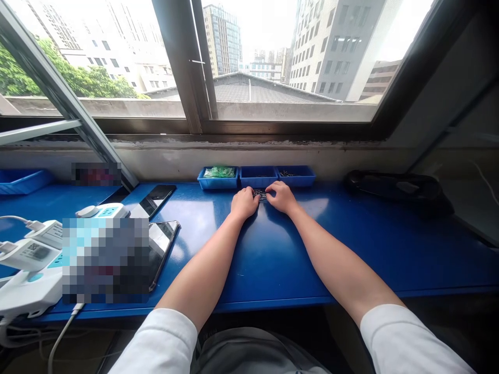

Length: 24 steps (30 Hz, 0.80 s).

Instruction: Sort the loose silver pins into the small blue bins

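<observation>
A small pile of thin, dark, shiny metal pieces (260, 195), perhaps screws, lies on the blue table in front of the blue bins. My left hand (244, 203) rests at the left side of this pile, fingers bent and thumb touching its edge. From the right, my right hand (282, 198) reaches it with curled fingers and the thumb against the pieces. Both hands close in around the pile; single pieces in the fingertips are too small to tell. Just behind the hands stands the middle blue bin (255, 183), its contents mostly hidden.
The left bin (218, 183) holds green-tinted plastic packets (219, 172); the right bin (302, 180) holds small dark pieces. Phone (161, 200), tablet (167, 244) and a white power strip (35, 291) with cables lie left. A black case (393, 184) lies right, below the window.
</observation>
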Each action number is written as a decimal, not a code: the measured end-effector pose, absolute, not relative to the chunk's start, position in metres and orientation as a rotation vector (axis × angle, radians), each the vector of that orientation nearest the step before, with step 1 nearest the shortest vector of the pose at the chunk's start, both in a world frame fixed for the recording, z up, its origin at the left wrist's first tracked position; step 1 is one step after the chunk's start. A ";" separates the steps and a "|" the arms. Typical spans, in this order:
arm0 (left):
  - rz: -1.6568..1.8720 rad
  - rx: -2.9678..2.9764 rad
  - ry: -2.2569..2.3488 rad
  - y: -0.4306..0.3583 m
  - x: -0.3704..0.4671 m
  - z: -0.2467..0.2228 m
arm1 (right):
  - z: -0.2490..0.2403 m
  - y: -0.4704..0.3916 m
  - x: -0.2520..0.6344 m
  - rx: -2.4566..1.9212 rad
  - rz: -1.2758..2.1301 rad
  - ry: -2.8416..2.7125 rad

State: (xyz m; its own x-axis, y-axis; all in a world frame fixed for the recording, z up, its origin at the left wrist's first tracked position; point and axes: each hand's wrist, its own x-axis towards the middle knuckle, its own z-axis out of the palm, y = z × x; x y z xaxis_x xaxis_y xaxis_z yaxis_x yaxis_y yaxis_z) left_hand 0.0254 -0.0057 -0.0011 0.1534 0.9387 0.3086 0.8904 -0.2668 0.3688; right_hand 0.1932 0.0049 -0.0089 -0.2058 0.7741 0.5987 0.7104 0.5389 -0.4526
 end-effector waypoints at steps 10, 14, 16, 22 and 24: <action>0.787 2.388 1.800 -0.008 0.024 -0.004 | -0.011 0.005 0.192 -1.258 0.071 -1.990; 0.760 2.407 1.794 -0.007 0.024 -0.005 | -0.012 0.004 0.191 -1.264 0.086 -2.013; 0.757 2.425 1.777 -0.006 0.023 -0.005 | -0.012 0.004 0.190 -1.268 0.090 -2.020; 0.770 2.435 1.722 -0.005 0.023 -0.005 | -0.010 0.002 0.190 -1.249 0.103 -2.031; 0.817 2.442 1.686 -0.006 0.024 -0.004 | -0.009 0.001 0.189 -1.210 0.127 -2.037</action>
State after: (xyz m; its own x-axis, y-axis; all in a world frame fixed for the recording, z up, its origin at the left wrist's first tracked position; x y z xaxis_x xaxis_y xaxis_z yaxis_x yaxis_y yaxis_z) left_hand 0.0237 -0.0057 -0.0044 0.2595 0.8854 0.3857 0.8515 -0.3982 0.3412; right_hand 0.1889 0.0011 -0.0093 -0.2716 0.7897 0.5502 0.7153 0.5481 -0.4336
